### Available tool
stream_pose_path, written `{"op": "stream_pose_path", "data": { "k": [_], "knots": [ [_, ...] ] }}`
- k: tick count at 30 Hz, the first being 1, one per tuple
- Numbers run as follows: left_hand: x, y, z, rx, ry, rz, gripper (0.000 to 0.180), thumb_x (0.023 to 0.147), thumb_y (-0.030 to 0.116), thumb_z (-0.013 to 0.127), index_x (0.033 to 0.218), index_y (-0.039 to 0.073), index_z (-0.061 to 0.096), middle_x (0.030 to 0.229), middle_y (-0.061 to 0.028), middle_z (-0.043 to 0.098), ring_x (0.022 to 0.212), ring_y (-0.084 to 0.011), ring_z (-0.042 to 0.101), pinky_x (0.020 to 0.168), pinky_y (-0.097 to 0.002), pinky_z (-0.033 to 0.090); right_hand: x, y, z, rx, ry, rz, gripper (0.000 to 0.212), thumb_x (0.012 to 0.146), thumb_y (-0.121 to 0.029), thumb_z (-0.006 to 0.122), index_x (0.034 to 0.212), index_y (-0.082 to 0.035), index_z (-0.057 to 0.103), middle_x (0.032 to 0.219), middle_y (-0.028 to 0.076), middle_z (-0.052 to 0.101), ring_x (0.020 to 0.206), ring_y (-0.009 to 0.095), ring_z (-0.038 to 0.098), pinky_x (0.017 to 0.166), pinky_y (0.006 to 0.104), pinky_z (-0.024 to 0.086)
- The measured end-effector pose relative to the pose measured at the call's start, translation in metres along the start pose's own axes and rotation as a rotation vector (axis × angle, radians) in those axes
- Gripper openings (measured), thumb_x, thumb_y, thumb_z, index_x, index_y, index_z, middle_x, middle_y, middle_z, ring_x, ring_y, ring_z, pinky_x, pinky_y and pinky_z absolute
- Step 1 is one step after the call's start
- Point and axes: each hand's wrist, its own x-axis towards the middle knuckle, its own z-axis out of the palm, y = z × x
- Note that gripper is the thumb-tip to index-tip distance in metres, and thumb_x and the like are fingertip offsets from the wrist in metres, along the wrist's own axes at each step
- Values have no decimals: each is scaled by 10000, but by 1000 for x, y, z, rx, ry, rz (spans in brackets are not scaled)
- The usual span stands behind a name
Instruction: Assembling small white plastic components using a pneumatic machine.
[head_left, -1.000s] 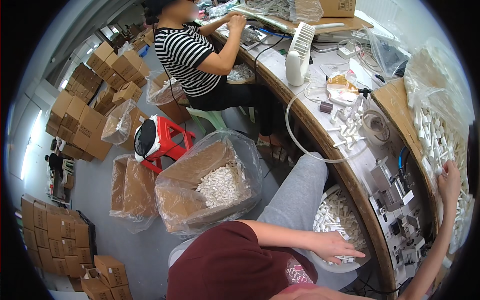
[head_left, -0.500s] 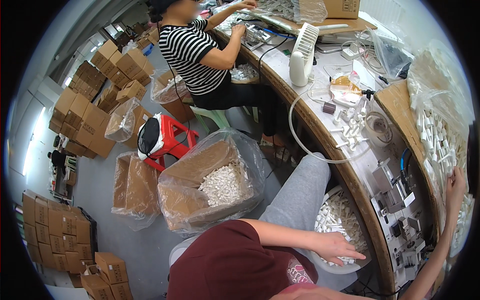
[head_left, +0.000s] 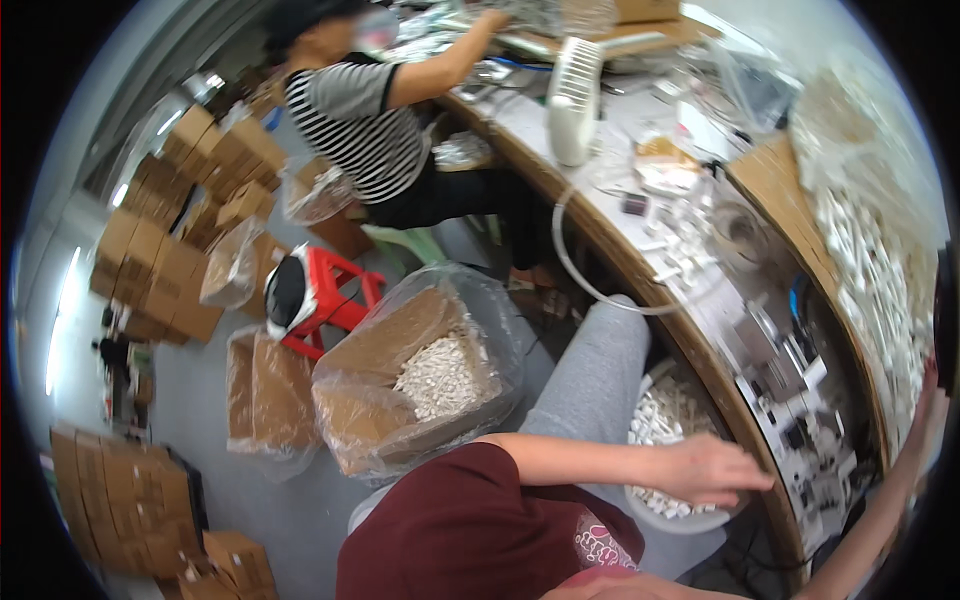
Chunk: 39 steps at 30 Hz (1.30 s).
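Observation:
My left hand (head_left: 712,470) hovers over the near rim of a round tub (head_left: 672,522) at my lap, its fingers stretched toward the bench edge. Slightly blurred, it shows nothing in its grasp. White plastic parts (head_left: 665,415), short and stem-like, fill the tub. At the far right edge my right hand (head_left: 932,392) is beside a plastic-lined cardboard box (head_left: 775,180) heaped with similar white stem-like parts (head_left: 868,262). Blur and the dark picture rim hide its fingers. Between my arms, metal fixtures (head_left: 800,400) stand on the bench.
A white fan (head_left: 575,100), clear tubing (head_left: 568,255) and loose white parts (head_left: 685,240) occupy the bench (head_left: 625,215). To the left stand a lined carton (head_left: 350,400) of white parts and a red stool (head_left: 335,290). A co-worker (head_left: 365,130) in stripes sits farther along.
My left hand has lifted off the parts in the tub and shifted right toward the bench edge. My right hand has moved lower along the right edge. The co-worker's arm has risen.

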Motion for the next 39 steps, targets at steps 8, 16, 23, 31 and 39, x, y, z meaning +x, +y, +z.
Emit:
{"op": "stream_pose_path", "data": {
  "k": [8,16,23,31,39],
  "knots": [
    [83,5,-40,35,166,-106,553,781,42,781,1313,35,632,1310,-156,622,1087,-315,657,905,-380,552,-182,-3,43,-29,-268,377,177,984,-211,638,1089,-68,638,907,-39,616,746,22,537,605,189,399],
    [76,6,-21,-17,-62,-99,388,750,28,785,1132,34,714,1068,-103,698,909,-260,697,767,-349,576,-237,13,26,163,-310,637,170,973,-194,664,1046,-44,629,777,-35,607,585,0,473,513,169,351],
    [68,-2,7,0,73,8,305,711,151,800,990,82,699,1001,-50,656,933,-265,653,721,-357,558,-265,44,2,135,73,604,238,985,-227,645,1138,-53,594,731,-31,577,531,20,501,430,188,357],
    [57,-1,8,-246,176,-24,251,742,150,779,976,75,729,1021,-72,652,938,-283,632,763,-391,526,-255,51,-10,260,-151,680,280,983,-204,647,1153,19,648,886,91,680,745,140,635,637,264,531],
    [49,5,-7,-351,163,-240,281,760,137,767,1036,91,743,965,-76,613,846,-254,647,745,-355,531,-247,85,-15,567,-343,705,316,1002,-187,574,1217,43,593,975,105,649,811,152,601,706,247,504]
  ]
}}
